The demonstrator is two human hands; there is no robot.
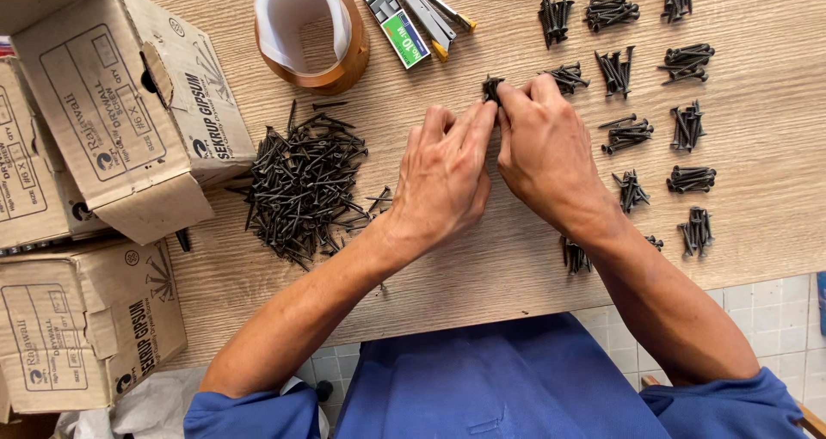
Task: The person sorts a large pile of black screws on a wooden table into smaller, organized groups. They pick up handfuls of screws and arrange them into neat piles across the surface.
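A small bundle of black screws (492, 87) is pinched between the fingers of the left hand (443, 177) and right hand (546, 147), right of the loose screw pile (301, 185). If that pinch is loosened, screws could be spilled across the surface (482, 267).

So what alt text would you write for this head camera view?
Two bare hands, left hand and right hand, pinch a small bundle of black screws over a wooden table. A loose screw pile and cardboard boxes lie left, sorted bundles right.
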